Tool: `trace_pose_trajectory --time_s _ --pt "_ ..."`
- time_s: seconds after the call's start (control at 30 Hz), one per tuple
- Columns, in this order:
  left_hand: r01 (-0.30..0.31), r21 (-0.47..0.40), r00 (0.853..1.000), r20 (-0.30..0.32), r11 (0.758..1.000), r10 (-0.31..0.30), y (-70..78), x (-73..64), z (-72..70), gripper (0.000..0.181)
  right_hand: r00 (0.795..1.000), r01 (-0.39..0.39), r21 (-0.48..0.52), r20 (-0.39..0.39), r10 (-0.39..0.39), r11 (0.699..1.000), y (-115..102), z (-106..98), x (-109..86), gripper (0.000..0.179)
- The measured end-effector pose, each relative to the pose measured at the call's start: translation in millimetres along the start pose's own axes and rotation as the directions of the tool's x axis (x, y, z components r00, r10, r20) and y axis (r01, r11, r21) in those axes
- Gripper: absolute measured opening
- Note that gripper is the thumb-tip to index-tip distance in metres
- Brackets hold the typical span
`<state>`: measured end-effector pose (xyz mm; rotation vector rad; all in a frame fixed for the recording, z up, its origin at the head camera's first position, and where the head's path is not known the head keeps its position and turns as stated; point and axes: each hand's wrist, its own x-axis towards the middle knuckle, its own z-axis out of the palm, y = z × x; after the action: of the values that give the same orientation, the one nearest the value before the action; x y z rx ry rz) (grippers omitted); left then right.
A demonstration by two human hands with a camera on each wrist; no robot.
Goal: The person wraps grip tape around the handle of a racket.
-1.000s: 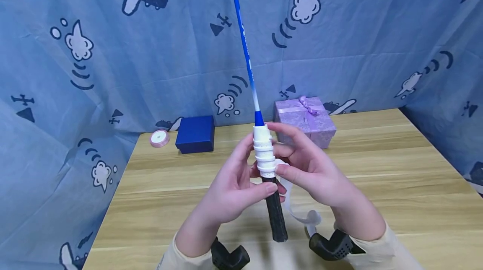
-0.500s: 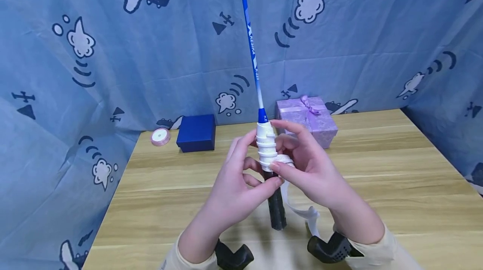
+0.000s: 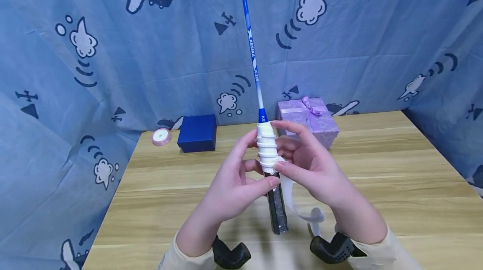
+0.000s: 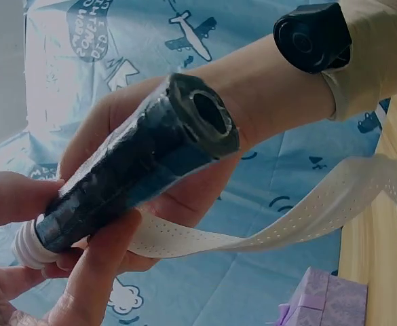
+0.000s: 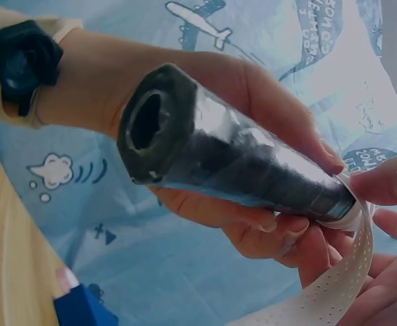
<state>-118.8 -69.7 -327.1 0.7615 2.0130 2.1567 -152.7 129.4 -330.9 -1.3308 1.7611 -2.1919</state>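
Observation:
A blue badminton racket point(image 3: 252, 52) stands nearly upright between both hands, tilted slightly, its head cut off by the top of the head view. White perforated grip tape point(image 3: 267, 146) is wound in ridged turns round the upper handle. Below it the black handle point(image 3: 277, 211) is bare; its hollow butt end point(image 5: 147, 122) faces the right wrist camera. My left hand point(image 3: 234, 190) grips the handle, thumb just under the lowest turn. With thumb and fingers my right hand point(image 3: 317, 169) pinches the tape at that turn. A loose tape tail point(image 4: 279, 231) hangs from there.
On the wooden table point(image 3: 158, 203) stand a dark blue box point(image 3: 197, 133) and a lilac gift box point(image 3: 307, 121) with a bow. A pink ribbon roll point(image 3: 161, 136) lies at the back left. A blue patterned curtain point(image 3: 170, 52) surrounds the table.
The racket has tipped and dropped a little in view, so the bottom of its head now shows. The handle has turned, bringing the shaft lettering round. Both hands keep hold.

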Motion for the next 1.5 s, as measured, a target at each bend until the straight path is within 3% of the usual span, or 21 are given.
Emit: trace_pose_trajectory --time_s 0.33,0.57,0.83,1.13,1.3,1.5 --pt "0.016 -0.069 1.000 0.010 0.998 -0.015 -1.0 0.9 2.7 0.085 0.997 -0.071 0.017 0.000 0.071 0.997 -4.2 -3.0 -2.3 0.068" --pt "-0.021 -0.124 1.000 0.018 0.992 0.024 -2.5 1.4 4.6 0.087 0.991 -0.135 0.093 0.006 0.135 0.986 -5.2 -3.3 -3.9 0.069" --pt "-0.053 -0.148 0.998 0.037 0.988 0.059 -4.3 2.8 5.3 0.086 0.997 -0.079 0.206 0.034 0.074 0.975 -2.6 -3.8 -3.5 0.066" --pt "-0.062 -0.153 0.996 0.050 0.986 0.071 -6.2 4.4 5.2 0.085 0.984 -0.174 0.243 0.005 0.178 0.954 -5.1 -5.1 -4.7 0.060" --pt "-0.072 -0.165 0.995 0.050 0.984 0.081 -8.5 4.4 4.8 0.085 0.983 -0.184 0.284 0.025 0.184 0.941 -3.4 -4.2 -4.6 0.054" --pt "-0.117 -0.203 0.987 0.089 0.972 0.137 -9.5 4.9 3.0 0.083 0.982 -0.189 0.307 0.072 0.176 0.933 -3.2 -4.9 -5.2 0.051"
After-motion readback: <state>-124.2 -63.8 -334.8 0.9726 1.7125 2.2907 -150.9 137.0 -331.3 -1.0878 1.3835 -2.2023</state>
